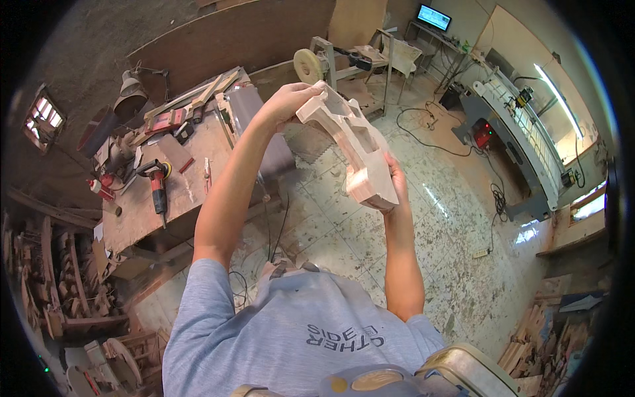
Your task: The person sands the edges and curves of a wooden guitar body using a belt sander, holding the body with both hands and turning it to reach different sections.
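Note:
Held up in front of me is a pale wooden guitar body (374, 173), with curved sides and hollowed pockets cut into its face. It is tilted, one end up and to the left, the other down and to the right. My left hand (291, 104) grips the upper left end, its fingers closed over the edge. At the lower right end, my right hand (395, 182) is closed on the side; most of its fingers are hidden behind the wood. The piece is in the air over the floor, touching nothing but my hands.
On the left, a wooden workbench (132, 221) carries a red and black power tool (157, 188), a red bottle (99, 190) and a lamp (130, 92). Ahead stands a machine with a round wheel (307, 66). A long grey machine (506, 142) is at right; cables (499, 198) cross the dusty tiles.

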A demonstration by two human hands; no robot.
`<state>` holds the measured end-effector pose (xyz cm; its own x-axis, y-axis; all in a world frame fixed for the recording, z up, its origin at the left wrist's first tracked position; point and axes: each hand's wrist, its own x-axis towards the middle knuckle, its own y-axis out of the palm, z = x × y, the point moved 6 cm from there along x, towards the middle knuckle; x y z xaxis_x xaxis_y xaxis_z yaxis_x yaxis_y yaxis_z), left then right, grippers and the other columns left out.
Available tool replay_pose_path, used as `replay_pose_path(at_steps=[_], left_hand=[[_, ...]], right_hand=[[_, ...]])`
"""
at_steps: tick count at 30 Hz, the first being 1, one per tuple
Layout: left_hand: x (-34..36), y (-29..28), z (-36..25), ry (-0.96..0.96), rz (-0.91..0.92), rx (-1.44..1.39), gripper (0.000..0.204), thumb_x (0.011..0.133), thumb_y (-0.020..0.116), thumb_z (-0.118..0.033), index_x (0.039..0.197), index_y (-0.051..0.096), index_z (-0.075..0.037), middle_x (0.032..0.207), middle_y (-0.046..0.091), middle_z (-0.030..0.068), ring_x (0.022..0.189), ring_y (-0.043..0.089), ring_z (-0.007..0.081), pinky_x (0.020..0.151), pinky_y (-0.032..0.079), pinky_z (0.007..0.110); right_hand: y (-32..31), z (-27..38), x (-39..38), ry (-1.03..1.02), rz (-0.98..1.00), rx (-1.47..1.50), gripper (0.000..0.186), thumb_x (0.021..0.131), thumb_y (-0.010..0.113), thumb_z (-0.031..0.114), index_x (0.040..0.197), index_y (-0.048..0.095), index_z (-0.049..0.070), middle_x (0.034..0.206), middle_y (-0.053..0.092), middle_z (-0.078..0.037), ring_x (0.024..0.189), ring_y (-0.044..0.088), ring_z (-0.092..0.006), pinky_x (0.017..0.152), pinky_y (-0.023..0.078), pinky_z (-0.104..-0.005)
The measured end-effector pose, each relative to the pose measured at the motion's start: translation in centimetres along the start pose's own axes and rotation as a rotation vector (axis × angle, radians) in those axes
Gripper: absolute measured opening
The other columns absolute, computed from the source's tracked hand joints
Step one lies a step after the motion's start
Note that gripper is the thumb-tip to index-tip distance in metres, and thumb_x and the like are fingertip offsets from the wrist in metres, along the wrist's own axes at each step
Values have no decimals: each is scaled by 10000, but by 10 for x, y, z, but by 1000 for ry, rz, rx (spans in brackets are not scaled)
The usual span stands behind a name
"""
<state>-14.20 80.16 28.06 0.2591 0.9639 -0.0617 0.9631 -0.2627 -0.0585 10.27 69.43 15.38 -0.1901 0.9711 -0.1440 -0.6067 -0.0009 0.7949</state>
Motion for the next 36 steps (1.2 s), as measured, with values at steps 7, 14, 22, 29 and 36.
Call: replay_pose_path(at_steps=[7, 14, 22, 29, 36], left_hand=[[28, -83, 8, 5, 130, 87, 653, 954, 709, -410, 1405, 569, 40, 1251, 681, 128, 1070, 672, 167, 892, 540, 297], [68, -152, 56, 95, 171, 198, 576, 822, 816, -157, 1323, 611, 40, 1123, 727, 116, 1009, 668, 145, 887, 539, 295], [93, -198, 109, 352, -183, -136, 427, 918, 686, -29, 1325, 564, 20, 1181, 708, 115, 1018, 665, 148, 883, 539, 297], [106, -218, 141, 331, -232, -298, 408, 964, 664, -21, 1340, 507, 9, 1178, 690, 105, 1027, 663, 150, 866, 548, 302], [117, -227, 161, 337, -303, -149, 342, 989, 644, -60, 1298, 515, 10, 1165, 689, 115, 1029, 674, 165, 874, 541, 309]], right_hand=[[53, -11, 54, -105, -118, -166, 549, 977, 664, 352, 1346, 557, -40, 1240, 677, -163, 1105, 679, -269, 955, 553, -411], [152, -7, 74, -819, -235, -809, 641, 860, 832, 183, 1344, 497, -70, 1257, 615, -165, 1126, 620, -264, 993, 488, -385], [247, -66, 87, -977, -318, -1363, 773, 788, 894, 230, 1336, 438, -68, 1203, 640, -233, 1084, 665, -333, 946, 520, -401], [261, -93, 113, -909, -253, -1460, 671, 813, 863, 255, 1267, 472, -47, 1125, 696, -237, 1002, 719, -373, 840, 576, -437], [271, -102, 134, -897, -190, -1516, 644, 827, 847, 271, 1221, 439, -33, 1086, 689, -273, 979, 698, -455, 801, 567, -480]])
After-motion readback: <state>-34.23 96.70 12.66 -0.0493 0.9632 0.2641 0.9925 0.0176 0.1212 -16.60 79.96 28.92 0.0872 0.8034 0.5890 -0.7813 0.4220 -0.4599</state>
